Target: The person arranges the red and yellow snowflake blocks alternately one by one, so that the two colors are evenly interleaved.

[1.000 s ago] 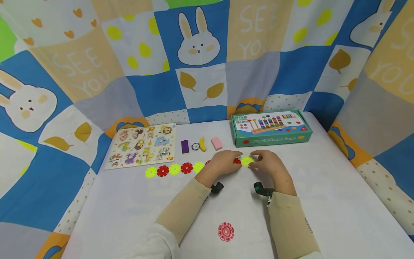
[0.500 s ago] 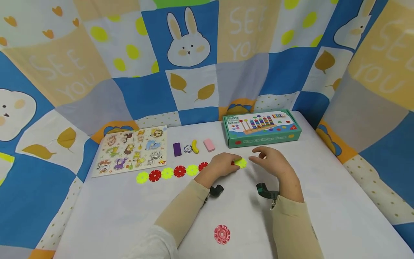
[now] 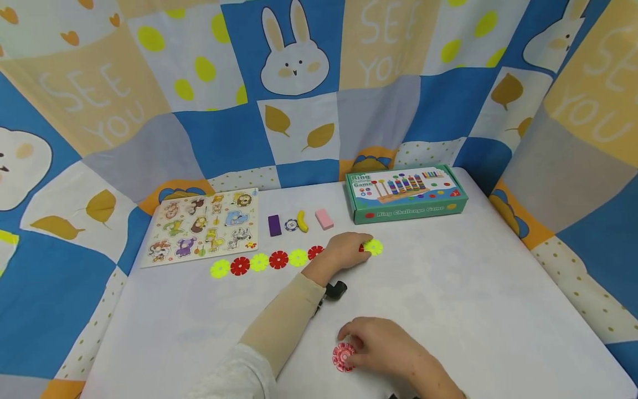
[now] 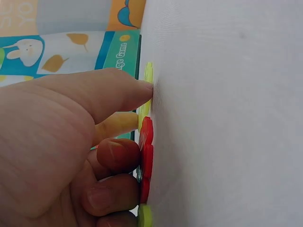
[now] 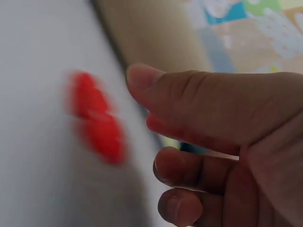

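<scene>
A row of flower-shaped plastic discs, yellow-green and red by turns, runs across the table. At its right end my left hand [image 3: 344,250] has its thumb and index finger on opposite edges of the last yellow disc [image 3: 375,247]. In the left wrist view, the other fingers curl against the red disc [image 4: 147,161] beside it, which the hand mostly covers in the head view. Close to the front, my right hand [image 3: 381,346] hovers over a single red disc [image 3: 341,357]. The right wrist view shows its thumb and fingers apart, with a gap to the blurred red disc [image 5: 97,118].
Behind the row lie a wooden animal puzzle board [image 3: 201,227], a purple block [image 3: 274,225], a round chip [image 3: 291,225], a yellow banana piece [image 3: 302,221] and a pink block [image 3: 324,219]. A green Ring Challenge Game box [image 3: 406,194] stands at the back right. Patterned cloth hangs behind.
My right hand has left the row's right end and come down toward the front to the single red disc. My left hand has stayed at the last discs.
</scene>
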Demonstrator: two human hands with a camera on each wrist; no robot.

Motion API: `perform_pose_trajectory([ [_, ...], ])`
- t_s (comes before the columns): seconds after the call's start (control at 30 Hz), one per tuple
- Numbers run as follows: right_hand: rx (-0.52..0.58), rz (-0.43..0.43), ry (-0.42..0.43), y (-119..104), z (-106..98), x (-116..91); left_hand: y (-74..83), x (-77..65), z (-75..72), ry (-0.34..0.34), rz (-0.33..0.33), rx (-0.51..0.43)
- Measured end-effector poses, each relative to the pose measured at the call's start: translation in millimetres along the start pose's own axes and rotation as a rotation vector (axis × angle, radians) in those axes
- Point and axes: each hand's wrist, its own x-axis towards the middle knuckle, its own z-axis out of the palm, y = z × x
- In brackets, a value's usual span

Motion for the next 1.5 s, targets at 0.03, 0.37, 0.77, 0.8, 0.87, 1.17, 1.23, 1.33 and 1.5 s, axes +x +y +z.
perform_pose_trajectory([
  [0.03, -0.003, -0.007, -0.012, 0, 7, -1, 0.2, -0.2, -0.2, -0.002, 0.001, -0.002],
  [0.37, -0.064, 0.078, -0.026, -5, 23, 2, -2.6, 1.0, 1.2, 0.003, 0.003, -0.015],
  [0.77, 0.107, 0.264, 0.187, 22, -89, 28, -1.8, 2.4, 2.3, 0.011, 0.003, 0.003],
  [0.8, 0.118, 0.307, 0.219, 30, -100, 29, -1.0, 2.1, 2.0, 0.009, 0.007, 0.006],
  [0.87, 0.14, 0.363, 0.264, 49, -117, 31, -0.1, 1.7, 1.6, 0.009, 0.014, 0.007],
  [1.17, 0.165, 0.529, 0.294, 123, -118, 59, -3.1, 0.0, 2.0, 0.025, 0.01, 0.001],
  [1.23, 0.159, 0.548, 0.289, 133, -112, 63, -3.2, -0.3, 2.0, 0.024, 0.008, -0.005],
  [1.33, 0.168, 0.549, 0.272, 141, -107, 66, -2.9, -0.7, 2.8, 0.009, 0.0, 0.0],
  [1.5, 0.158, 0.54, 0.274, 143, -106, 66, -2.5, 1.2, 3.9, 0.01, -0.002, 0.007],
])
